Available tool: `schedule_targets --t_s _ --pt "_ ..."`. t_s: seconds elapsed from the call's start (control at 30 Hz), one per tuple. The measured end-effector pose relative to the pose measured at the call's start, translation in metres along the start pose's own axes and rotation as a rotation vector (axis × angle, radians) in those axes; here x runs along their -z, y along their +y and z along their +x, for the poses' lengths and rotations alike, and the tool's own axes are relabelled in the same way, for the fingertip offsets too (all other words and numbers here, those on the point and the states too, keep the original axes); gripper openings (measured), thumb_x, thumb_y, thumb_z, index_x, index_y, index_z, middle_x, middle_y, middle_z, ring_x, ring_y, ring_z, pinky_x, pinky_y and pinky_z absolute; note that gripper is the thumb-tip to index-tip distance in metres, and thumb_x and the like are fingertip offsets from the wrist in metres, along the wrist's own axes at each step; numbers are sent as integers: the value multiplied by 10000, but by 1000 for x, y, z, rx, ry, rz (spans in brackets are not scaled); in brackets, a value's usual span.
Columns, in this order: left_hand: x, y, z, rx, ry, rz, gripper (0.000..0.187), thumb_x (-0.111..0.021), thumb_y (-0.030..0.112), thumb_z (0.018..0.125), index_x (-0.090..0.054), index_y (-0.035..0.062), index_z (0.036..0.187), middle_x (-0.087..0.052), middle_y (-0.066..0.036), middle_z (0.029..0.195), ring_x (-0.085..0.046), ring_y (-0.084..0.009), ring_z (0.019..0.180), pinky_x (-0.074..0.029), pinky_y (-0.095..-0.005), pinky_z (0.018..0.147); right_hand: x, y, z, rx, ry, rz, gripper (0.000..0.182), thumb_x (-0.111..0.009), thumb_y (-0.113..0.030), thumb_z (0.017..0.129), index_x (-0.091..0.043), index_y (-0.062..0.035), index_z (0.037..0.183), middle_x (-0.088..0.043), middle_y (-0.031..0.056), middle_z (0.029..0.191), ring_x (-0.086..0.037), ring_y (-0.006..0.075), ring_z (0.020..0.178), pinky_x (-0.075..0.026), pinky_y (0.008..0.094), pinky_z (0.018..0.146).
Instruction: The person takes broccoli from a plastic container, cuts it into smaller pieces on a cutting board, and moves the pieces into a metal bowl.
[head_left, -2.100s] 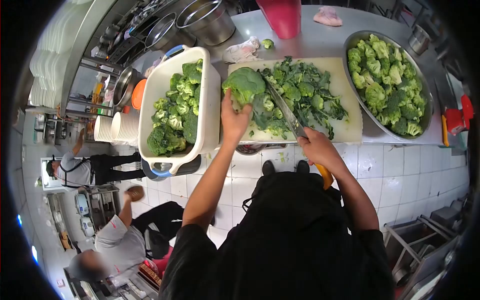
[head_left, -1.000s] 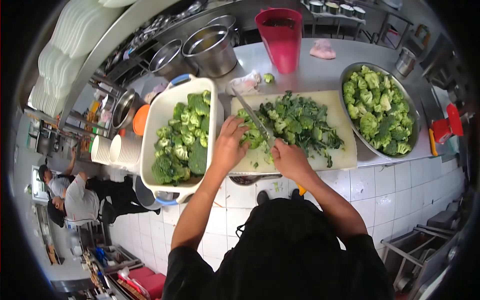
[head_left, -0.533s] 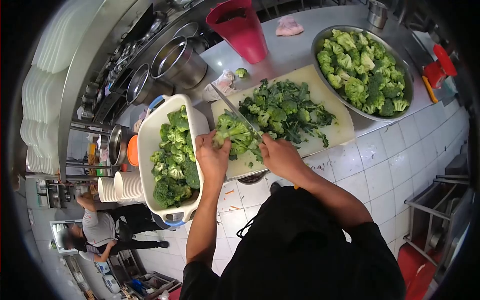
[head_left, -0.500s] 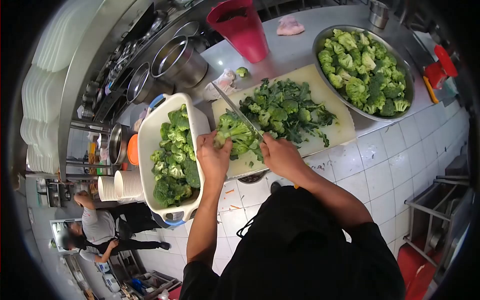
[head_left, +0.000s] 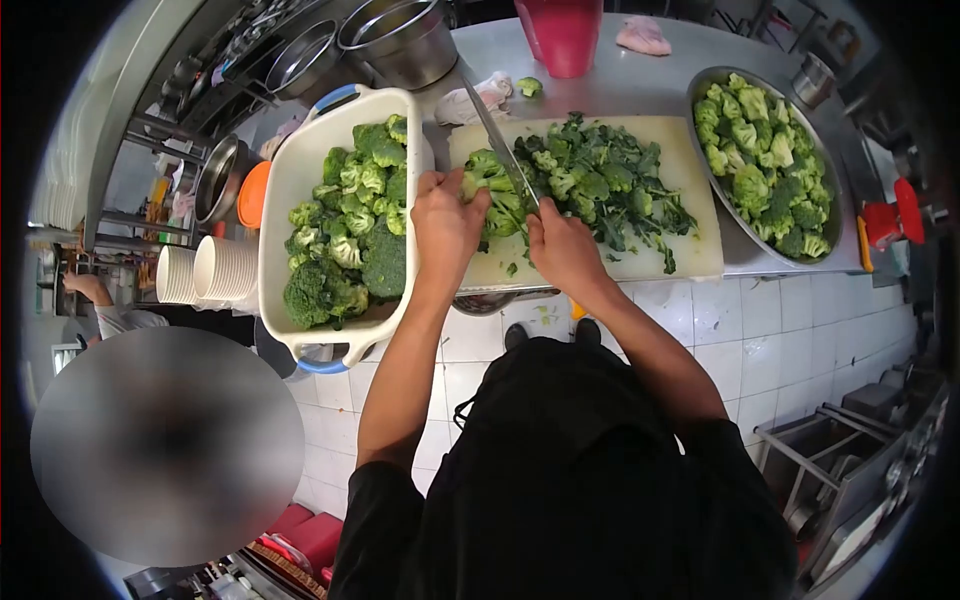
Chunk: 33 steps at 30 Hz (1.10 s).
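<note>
In my right hand (head_left: 565,248) is the handle of a long knife (head_left: 498,137), its blade angled up and left over the cutting board (head_left: 690,225). My left hand (head_left: 446,222) grips a broccoli head (head_left: 492,190) by its stem end, close beside the blade. A pile of broccoli trimmings and leaves (head_left: 600,185) covers the middle of the board. Just left of my left hand stands a white tub (head_left: 277,215) with blue handles, holding several broccoli heads (head_left: 330,290). Right of the board, a steel bowl (head_left: 712,185) is heaped with cut broccoli florets (head_left: 765,165).
Steel pots (head_left: 400,45), a crumpled cloth (head_left: 475,100), a loose floret (head_left: 530,87), a red container (head_left: 562,35) and a pink cloth (head_left: 643,36) are behind the board. Stacked cups (head_left: 225,268) stand left of the tub. Another person's arm (head_left: 95,290) shows at far left.
The view has shifted, so the tub and board sit higher in the picture. My left hand still grips the broccoli and my right hand the knife. A blurred round patch now covers the lower left.
</note>
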<state>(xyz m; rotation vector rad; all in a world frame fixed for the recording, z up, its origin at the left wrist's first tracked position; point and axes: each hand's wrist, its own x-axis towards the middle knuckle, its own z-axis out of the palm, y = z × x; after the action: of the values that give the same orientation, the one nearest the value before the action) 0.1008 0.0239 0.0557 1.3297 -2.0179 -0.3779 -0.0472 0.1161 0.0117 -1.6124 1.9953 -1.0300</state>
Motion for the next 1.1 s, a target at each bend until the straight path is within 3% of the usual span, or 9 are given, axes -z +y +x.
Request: schedule_targets --t_s 0.2,0.3,0.33,0.43,0.7,0.87,0.93,1.0,1.1 --pt "0 -2 -3 -20 14 57 448 -814 186 784 -724 -63 1147 -671 -219 1014 -683 -376 872 -544 -423 787 38 -37 5 -28 62 63 154 -541 -159 994 -516 -23 1064 -666 226 724 -655 475 689 -507 582 650" --pt "-1 -20 -3 -90 -31 87 437 -796 187 799 -719 -25 1172 -674 -252 1053 -667 -427 952 -525 -478 855 2 -17 6 24 150 204 180 -587 -139 922 -507 -40 1050 -657 240 735 -654 469 676 -502 594 629" --pt "6 -11 -4 -74 -53 41 439 -797 184 799 -716 -28 1176 -690 -261 1050 -673 -433 954 -527 -479 854 -13 -13 8 -96 40 77 152 -599 -91 858 -553 -12 980 -654 225 747 -673 417 713 -509 527 580" --pt "-11 -43 1 -187 -70 62 396 -778 42 798 -695 -82 1164 -685 -304 1075 -662 -456 944 -527 -498 870 -32 9 7 -102 -256 -51 406 -559 -139 862 -597 40 1225 -693 238 831 -697 413 769 -550 542 651" --pt "-11 -31 9 -129 -85 157 454 -812 123 837 -690 -80 1224 -650 -223 1053 -651 -409 933 -534 -455 794 22 5 3 -18 -228 -125 414 -558 -67 885 -587 31 1287 -714 209 890 -715 398 912 -575 500 776" --pt "-1 -26 16 -84 -180 246 475 -772 110 871 -657 -62 1298 -699 -257 1170 -690 -386 1020 -554 -394 836 10 33 7 -247 -104 -68 378 -599 -117 840 -618 -7 1201 -712 198 883 -706 413 892 -574 517 732" --pt "7 -17 25 -78 -291 54 500 -730 84 884 -615 -58 1350 -696 -277 1230 -721 -338 1012 -556 -393 859 6 57 11 -158 -128 -71 343 -610 -129 809 -638 -33 1137 -708 211 888 -702 421 871 -565 541 703" --pt "15 -4 29 -65 -361 149 487 -762 58 815 -671 -14 1288 -721 -269 1094 -719 -363 988 -557 -402 868 -4 70 12 -175 -4 -67 321 -614 -137 784 -636 -56 1093 -694 210 812 -684 442 783 -548 554 678" --pt "13 -6 12 -245 -264 89 449 -727 -27 750 -731 72 1188 -659 -203 1209 -645 -392 1126 -516 -421 973 14 65 5 -114 -4 -51 211 -608 -178 901 -570 -36 1052 -647 224 710 -655 456 712 -496 591 627"
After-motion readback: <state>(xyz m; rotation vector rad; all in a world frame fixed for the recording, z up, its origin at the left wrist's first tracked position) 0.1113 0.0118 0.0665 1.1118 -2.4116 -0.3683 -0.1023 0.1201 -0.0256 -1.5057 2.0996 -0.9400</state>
